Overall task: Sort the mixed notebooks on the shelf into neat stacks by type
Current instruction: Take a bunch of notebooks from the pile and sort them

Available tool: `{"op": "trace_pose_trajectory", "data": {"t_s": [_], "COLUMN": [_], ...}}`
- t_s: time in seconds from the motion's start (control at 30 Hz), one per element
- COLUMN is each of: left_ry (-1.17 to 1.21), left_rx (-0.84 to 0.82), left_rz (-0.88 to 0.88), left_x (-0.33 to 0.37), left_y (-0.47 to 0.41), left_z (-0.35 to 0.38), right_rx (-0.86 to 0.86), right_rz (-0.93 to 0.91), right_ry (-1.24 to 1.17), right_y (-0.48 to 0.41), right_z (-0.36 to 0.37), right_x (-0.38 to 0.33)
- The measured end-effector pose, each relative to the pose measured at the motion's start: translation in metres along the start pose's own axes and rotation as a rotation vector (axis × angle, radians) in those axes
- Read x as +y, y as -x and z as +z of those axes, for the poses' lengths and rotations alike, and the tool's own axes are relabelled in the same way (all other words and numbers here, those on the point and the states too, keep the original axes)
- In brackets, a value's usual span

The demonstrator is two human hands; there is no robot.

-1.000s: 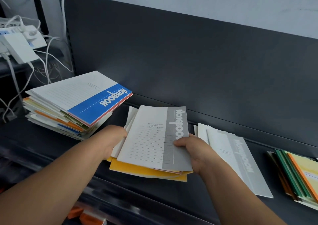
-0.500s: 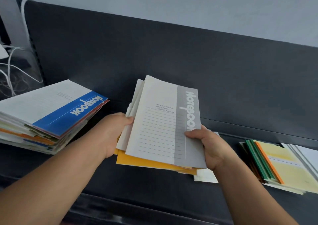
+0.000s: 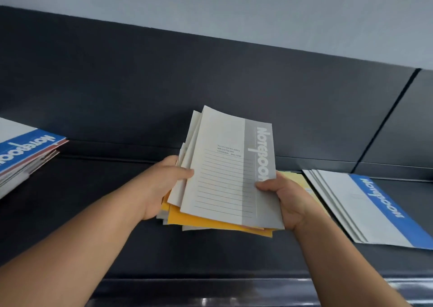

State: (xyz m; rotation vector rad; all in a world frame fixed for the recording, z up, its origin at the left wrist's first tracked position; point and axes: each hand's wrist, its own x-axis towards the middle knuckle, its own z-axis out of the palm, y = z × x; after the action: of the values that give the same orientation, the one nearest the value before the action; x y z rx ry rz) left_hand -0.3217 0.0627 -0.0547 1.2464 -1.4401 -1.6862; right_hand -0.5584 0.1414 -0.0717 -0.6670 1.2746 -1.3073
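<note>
Wall [image 3: 234,13] is above and beyond my left grip [image 3: 164,184] and right grip [image 3: 285,196]: plain pale blue-grey, matte. Under it is the shelf [image 3: 93,224] with its dark grey back panel [image 3: 140,84], directly behind both grips. Panel seam [image 3: 387,116] sits up and right of the right grip, slanted in this wide view. Raised ridge [image 3: 105,150] where panel meets deck, left of the left grip. Glossy front lip [image 3: 210,292] is nearer me than either grip, with small glints on it. Light is soft and even.

A stationery shop: notebook stacks [image 3: 365,210] on dark display shelving [image 3: 210,255].
</note>
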Motion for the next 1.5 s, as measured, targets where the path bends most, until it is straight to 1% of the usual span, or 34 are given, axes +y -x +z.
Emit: {"op": "trace_pose_trajectory", "data": {"t_s": [0.07, 0.1, 0.23, 0.33, 0.47, 0.6, 0.73, 0.8, 0.93, 1.07, 1.2, 1.37, 1.5], "left_ry": [-0.064, -0.087, -0.111, -0.099, -0.072, -0.03, 0.006, -0.016, 0.032, 0.148, 0.181, 0.107, 0.104], "left_rx": [-0.081, -0.094, -0.072, -0.073, -0.15, -0.207, -0.196, -0.171, -0.18, -0.158, -0.114, 0.04, 0.134], "left_rz": [0.033, 0.056, 0.157, 0.195, 0.167, 0.073, 0.099, 0.13, 0.101, 0.06, 0.038, 0.109, 0.121], "left_x": [-0.007, -0.011, -0.025, -0.023, -0.014, -0.004, 0.009, 0.007, -0.005, -0.007, -0.011, -0.015, -0.016], "left_y": [-0.003, -0.004, -0.003, 0.002, 0.003, 0.003, -0.001, 0.004, 0.004, -0.002, -0.004, -0.01, -0.008], "left_z": [0.019, 0.03, 0.067, 0.087, 0.101, 0.113, 0.123, 0.16, 0.165, 0.205, 0.253, 0.306, 0.333], "right_rx": [0.048, 0.076, 0.137, 0.161, 0.226, 0.306, 0.43, 0.459, 0.525, 0.563, 0.481, 0.352, 0.259], "right_rz": [-0.03, -0.05, -0.108, -0.136, -0.131, -0.128, -0.192, -0.217, -0.136, -0.112, -0.066, -0.058, -0.032], "right_ry": [0.031, 0.044, 0.021, 0.021, -0.004, 0.007, 0.067, 0.063, 0.101, 0.133, 0.143, 0.163, 0.208], "right_y": [0.005, 0.008, 0.018, 0.027, 0.038, 0.046, 0.046, 0.061, 0.063, 0.058, 0.055, 0.045, 0.036], "right_z": [-0.021, -0.031, -0.061, -0.076, -0.086, -0.087, -0.089, -0.124, -0.134, -0.18, -0.235, -0.297, -0.326], "right_x": [-0.001, -0.002, 0.001, 0.004, 0.005, 0.001, -0.011, -0.013, -0.006, -0.019, -0.04, -0.05, -0.059]}}
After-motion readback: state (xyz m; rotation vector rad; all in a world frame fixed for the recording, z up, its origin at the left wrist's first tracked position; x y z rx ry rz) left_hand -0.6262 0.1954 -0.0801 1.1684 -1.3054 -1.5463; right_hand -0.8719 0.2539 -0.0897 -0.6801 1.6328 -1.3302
